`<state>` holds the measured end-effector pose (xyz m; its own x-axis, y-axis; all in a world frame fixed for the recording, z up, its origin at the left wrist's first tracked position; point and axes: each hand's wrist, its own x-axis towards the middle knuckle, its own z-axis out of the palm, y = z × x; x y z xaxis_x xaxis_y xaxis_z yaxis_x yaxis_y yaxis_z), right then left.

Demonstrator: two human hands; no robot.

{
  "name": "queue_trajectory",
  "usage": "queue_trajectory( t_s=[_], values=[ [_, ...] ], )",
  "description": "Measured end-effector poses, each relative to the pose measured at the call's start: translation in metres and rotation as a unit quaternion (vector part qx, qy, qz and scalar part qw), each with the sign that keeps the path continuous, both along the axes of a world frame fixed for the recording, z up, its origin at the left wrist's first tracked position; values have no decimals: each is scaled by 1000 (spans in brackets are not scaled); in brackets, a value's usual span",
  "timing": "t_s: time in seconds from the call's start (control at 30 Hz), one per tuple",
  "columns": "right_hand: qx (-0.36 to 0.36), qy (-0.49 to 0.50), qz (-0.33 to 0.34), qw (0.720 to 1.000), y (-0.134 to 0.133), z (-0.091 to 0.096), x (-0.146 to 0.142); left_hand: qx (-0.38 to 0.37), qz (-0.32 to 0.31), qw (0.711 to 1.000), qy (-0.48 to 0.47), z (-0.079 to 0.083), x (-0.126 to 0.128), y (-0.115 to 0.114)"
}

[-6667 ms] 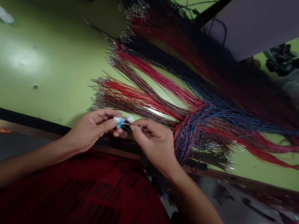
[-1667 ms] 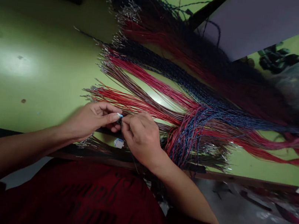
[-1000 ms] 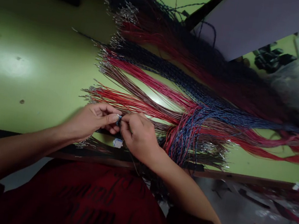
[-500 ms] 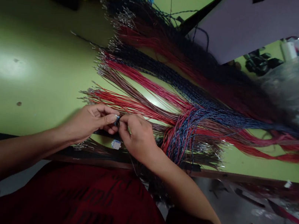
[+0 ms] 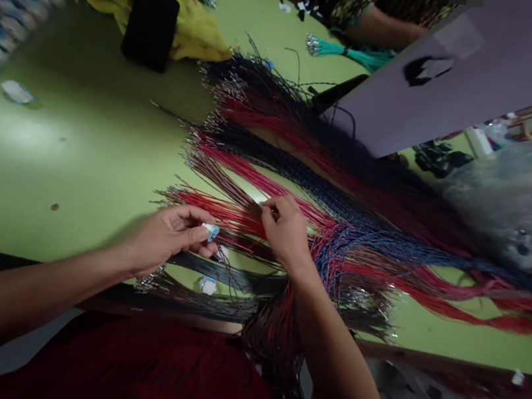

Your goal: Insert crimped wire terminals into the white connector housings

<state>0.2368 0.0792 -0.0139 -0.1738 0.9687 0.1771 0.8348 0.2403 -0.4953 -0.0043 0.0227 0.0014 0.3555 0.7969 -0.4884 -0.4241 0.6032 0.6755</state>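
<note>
My left hand (image 5: 167,238) pinches a small blue and white plastic connector (image 5: 211,231) between thumb and fingers, just above the green table's (image 5: 53,154) near edge. Dark wires trail from the connector toward my body. My right hand (image 5: 285,229) has reached up into the fan of red, brown and blue wires (image 5: 298,184), and its fingertips pinch a thin wire in the brown bundle. A second small white connector (image 5: 208,284) lies on the table below my left hand.
A black block (image 5: 151,25) rests on a yellow cloth (image 5: 192,25) at the back. Teal wire bundles (image 5: 352,54) lie near another person's arm (image 5: 382,27) at the far side. A grey board (image 5: 464,76) leans at the right. White packets (image 5: 4,13) sit at the far left.
My right hand has left the connector and moved up and right into the wire bundles, pinching a wire. The left hand still holds the connector. The view has tilted up, showing more of the table's far side.
</note>
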Motion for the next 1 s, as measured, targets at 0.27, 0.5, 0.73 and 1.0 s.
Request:
queue_trajectory(
  t_s=[0.27, 0.5, 0.73, 1.0],
  values=[
    [-24, -23, -26, 999, -3, 0, 0, -1, -4, 1000, 0, -5, -1, -2],
    [-32, 80, -72, 994, -7, 7, 6, -3, 17, 1000, -2, 0, -1, 2],
    [-35, 82, -93, 992, -13, 7, 10, -18, 22, 1000, 8, 2, -2, 3],
    [-9, 102, -106, 989, -8, 3, 15, -10, 17, 999, 26, -3, -2, 3]
  ],
)
